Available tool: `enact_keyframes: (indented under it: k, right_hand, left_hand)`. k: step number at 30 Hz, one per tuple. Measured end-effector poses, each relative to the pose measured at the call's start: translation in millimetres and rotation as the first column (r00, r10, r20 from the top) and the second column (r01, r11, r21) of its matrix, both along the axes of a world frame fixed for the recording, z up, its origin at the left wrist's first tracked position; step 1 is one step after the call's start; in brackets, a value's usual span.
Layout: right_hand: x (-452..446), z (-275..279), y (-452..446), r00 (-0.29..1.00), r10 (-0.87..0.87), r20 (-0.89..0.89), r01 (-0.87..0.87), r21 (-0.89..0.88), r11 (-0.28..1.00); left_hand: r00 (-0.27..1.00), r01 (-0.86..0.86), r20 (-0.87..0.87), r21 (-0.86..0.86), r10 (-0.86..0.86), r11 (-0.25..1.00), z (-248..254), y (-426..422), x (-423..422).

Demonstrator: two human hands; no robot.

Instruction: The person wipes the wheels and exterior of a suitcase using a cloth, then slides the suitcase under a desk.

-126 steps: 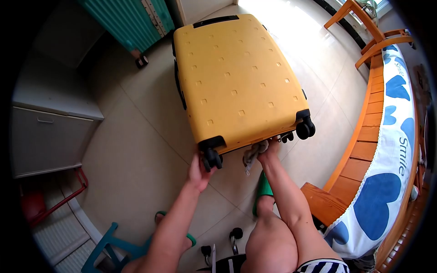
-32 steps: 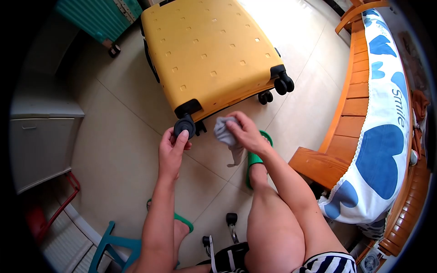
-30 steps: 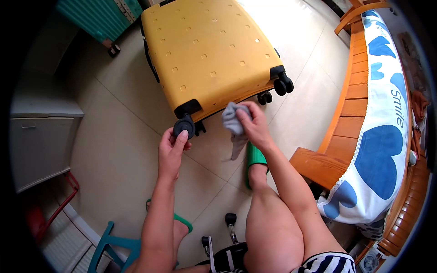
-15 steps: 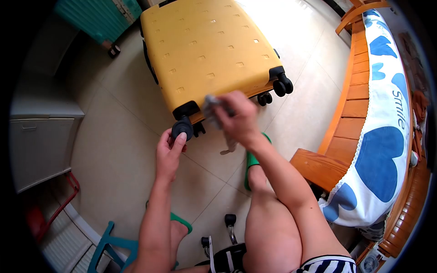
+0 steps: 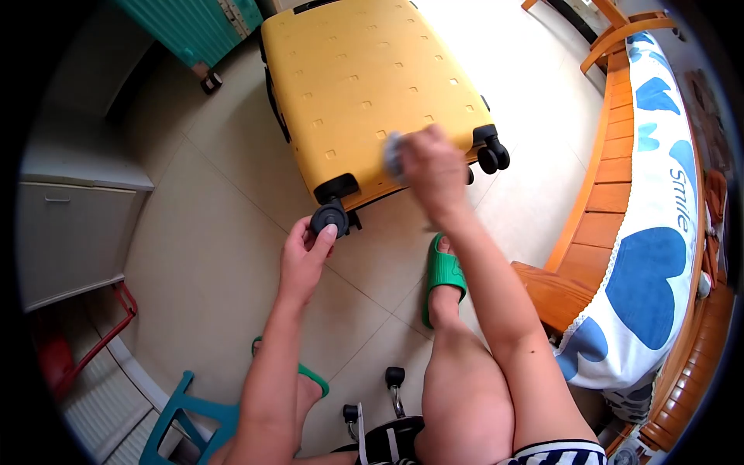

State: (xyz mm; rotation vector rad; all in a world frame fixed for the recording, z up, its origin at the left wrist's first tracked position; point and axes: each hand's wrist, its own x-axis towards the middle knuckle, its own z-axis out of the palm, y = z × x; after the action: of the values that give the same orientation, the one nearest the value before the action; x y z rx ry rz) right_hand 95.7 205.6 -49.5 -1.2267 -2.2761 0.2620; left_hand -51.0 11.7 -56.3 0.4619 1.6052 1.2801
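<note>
Currently your left hand (image 5: pixel 308 256) pinches the black wheel (image 5: pixel 329 221). Your right hand (image 5: pixel 435 172) grips the gray cloth (image 5: pixel 394 157), blurred, over the yellow suitcase (image 5: pixel 372 89).

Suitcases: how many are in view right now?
2. The yellow suitcase is straight ahead, the left hand holding its near-left wheel; the teal suitcase is at the upper left, partly cut off by the picture's edge.

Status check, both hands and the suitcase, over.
Left hand gripping black wheel. Right hand holding grey cloth at yellow suitcase's near edge. Nothing visible blocking either hand.
</note>
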Motion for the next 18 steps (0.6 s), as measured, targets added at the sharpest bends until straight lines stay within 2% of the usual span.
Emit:
enact_keyframes:
  k: [2, 4, 6, 8, 10, 13, 16, 18]
  right_hand:
    - [27.4, 8.3, 28.6, 0.987, -0.161, 0.027, 0.158, 0.095, 0.983]
    - [15.1, 14.2, 20.2, 0.970, -0.206, 0.129, 0.202, 0.043, 0.978]
    - [-18.2, 6.8, -6.9, 0.987, -0.040, 0.154, 0.040, 0.004, 0.999]
    - [-52.9, 5.9, -40.4, 0.980, 0.179, 0.084, -0.182, 0.036, 0.983]
    - [-67.5, 8.7, -53.4, 0.960, 0.266, 0.081, -0.270, 0.033, 0.962]
    - [-28.0, 1.3, -13.6, 0.990, 0.066, 0.127, -0.074, 0.059, 0.995]
    - [40.1, 5.7, 44.4, 0.971, -0.217, 0.104, 0.207, 0.102, 0.973]
    - [49.6, 8.2, 45.9, 0.960, -0.269, 0.078, 0.262, 0.094, 0.961]
  left_hand:
    - [1.000, -0.008, 0.004, 0.005, 0.008, 1.000, -3.7, -1.7, 1.6]
    - [0.999, -0.038, 0.024, 0.032, 0.037, 0.999, -6.3, -0.2, 3.9]
    - [0.999, -0.037, 0.018, 0.034, 0.037, 0.999, -6.2, 0.0, 3.2]
    - [0.999, -0.033, 0.009, 0.026, 0.033, 0.999, -7.0, -1.4, 1.7]
    - [1.000, -0.010, -0.006, 0.001, 0.010, 1.000, -8.1, -0.7, -0.8]
    - [1.000, 0.001, 0.031, 0.042, -0.002, 0.999, -3.8, -1.6, -1.3]
    - [0.999, -0.016, 0.034, 0.042, 0.014, 0.999, -6.0, -1.9, 0.2]
    - [0.999, -0.040, 0.037, 0.043, 0.039, 0.998, -9.8, -3.3, 3.3]
